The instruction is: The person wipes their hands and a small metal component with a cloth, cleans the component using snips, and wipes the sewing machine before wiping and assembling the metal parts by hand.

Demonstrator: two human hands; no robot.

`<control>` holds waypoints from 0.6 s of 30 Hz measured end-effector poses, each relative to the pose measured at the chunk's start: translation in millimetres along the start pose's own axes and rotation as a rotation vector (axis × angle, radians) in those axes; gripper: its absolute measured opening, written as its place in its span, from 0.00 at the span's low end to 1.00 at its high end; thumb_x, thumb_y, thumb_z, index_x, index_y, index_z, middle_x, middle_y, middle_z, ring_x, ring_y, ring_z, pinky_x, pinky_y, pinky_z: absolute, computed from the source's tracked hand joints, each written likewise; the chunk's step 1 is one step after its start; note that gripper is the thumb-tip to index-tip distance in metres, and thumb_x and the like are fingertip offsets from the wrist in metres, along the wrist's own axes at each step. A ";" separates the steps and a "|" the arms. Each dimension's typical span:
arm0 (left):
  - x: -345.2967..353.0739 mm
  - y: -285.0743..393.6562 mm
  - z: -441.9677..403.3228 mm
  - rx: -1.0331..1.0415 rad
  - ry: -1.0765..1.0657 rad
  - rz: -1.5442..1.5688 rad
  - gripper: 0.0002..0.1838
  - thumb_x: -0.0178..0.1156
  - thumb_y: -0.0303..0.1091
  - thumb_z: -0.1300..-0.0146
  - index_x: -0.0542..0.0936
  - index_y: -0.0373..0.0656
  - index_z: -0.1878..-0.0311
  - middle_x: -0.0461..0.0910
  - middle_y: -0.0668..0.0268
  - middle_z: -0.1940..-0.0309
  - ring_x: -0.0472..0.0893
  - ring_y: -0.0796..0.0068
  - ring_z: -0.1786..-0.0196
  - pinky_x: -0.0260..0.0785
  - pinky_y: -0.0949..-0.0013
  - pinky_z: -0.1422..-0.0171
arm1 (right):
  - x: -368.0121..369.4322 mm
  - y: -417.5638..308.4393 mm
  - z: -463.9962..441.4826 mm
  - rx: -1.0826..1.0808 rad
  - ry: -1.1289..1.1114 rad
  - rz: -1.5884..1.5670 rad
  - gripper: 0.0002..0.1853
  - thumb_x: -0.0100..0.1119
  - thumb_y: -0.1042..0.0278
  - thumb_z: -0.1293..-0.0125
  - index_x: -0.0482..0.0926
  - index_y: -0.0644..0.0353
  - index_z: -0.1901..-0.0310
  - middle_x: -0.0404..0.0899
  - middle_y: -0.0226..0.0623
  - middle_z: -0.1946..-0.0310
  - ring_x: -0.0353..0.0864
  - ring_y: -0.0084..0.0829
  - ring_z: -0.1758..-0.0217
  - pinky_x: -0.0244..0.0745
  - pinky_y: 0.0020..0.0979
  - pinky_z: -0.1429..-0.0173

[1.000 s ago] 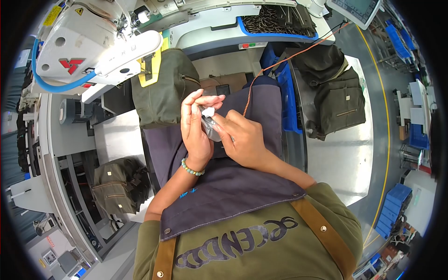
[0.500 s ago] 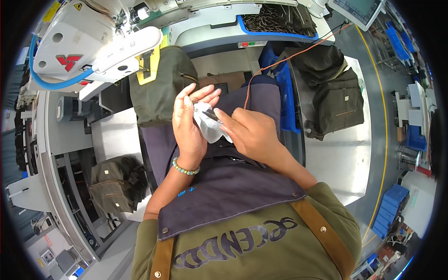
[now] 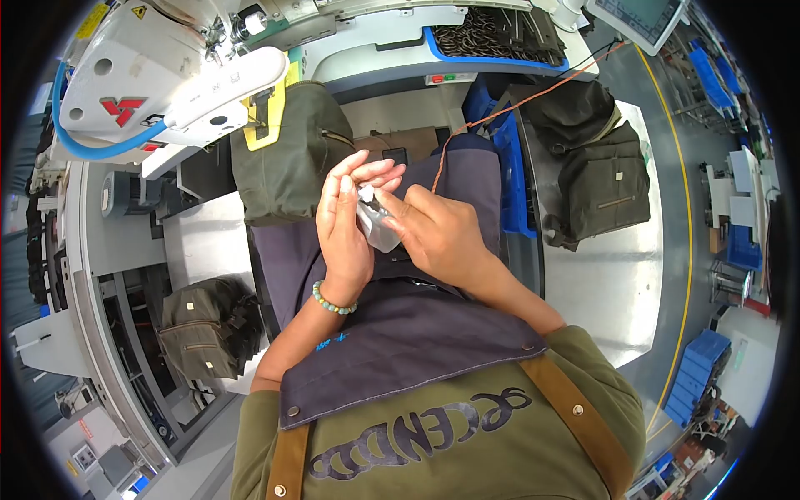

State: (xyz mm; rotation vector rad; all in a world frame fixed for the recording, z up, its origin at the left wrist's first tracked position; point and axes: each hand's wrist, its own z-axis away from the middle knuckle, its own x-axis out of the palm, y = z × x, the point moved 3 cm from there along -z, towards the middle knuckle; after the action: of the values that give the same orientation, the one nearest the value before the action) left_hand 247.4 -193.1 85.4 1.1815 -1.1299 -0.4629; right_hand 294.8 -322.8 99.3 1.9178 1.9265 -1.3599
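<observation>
A small crumpled clear-white plastic bag (image 3: 379, 232) is between my two hands, above my lap. My left hand (image 3: 346, 229), with a beaded bracelet at the wrist, curls round the bag's left side, its fingers bent over the top. My right hand (image 3: 437, 233) pinches the bag's upper right side between thumb and fingers. A white bit shows at the top of the bag, and what lies inside cannot be made out. The dark apron (image 3: 400, 333) spreads below both wrists.
A white sewing machine (image 3: 183, 100) stands at upper left beside a dark green bag (image 3: 292, 158). Further dark bags lie on metal surfaces at left (image 3: 208, 329) and right (image 3: 604, 179). An orange cord (image 3: 517, 104) runs down from the upper right. A blue-edged tray (image 3: 496, 62) sits ahead.
Half a second ago the plastic was spread wider; now it is bunched smaller between my hands. My left fingers have curled inward and moved slightly right.
</observation>
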 end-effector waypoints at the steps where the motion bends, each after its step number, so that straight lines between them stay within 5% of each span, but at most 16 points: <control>1: 0.1 -0.5 -0.6 -0.003 0.007 0.020 0.22 0.40 0.38 0.18 0.67 0.30 0.33 0.80 0.48 0.44 0.82 0.56 0.41 0.75 0.60 0.33 | -2.4 0.8 -0.7 0.018 -0.019 -0.009 0.20 0.69 0.68 0.40 0.83 0.63 0.46 0.67 0.33 0.73 0.72 0.29 0.78 0.68 0.32 0.75; 18: -2.7 0.0 -3.5 0.035 0.029 0.060 0.23 0.38 0.38 0.18 0.66 0.30 0.32 0.78 0.45 0.41 0.81 0.55 0.39 0.73 0.59 0.32 | 0.6 -4.7 0.5 0.206 -0.016 -0.176 0.17 0.63 0.67 0.32 0.82 0.60 0.44 0.68 0.32 0.73 0.72 0.30 0.79 0.67 0.33 0.77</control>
State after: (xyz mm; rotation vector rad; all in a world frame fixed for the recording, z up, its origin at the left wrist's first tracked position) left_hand 249.3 -189.3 84.3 1.1773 -1.1491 -0.3801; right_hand 290.4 -321.7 100.9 1.8494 2.0626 -1.6770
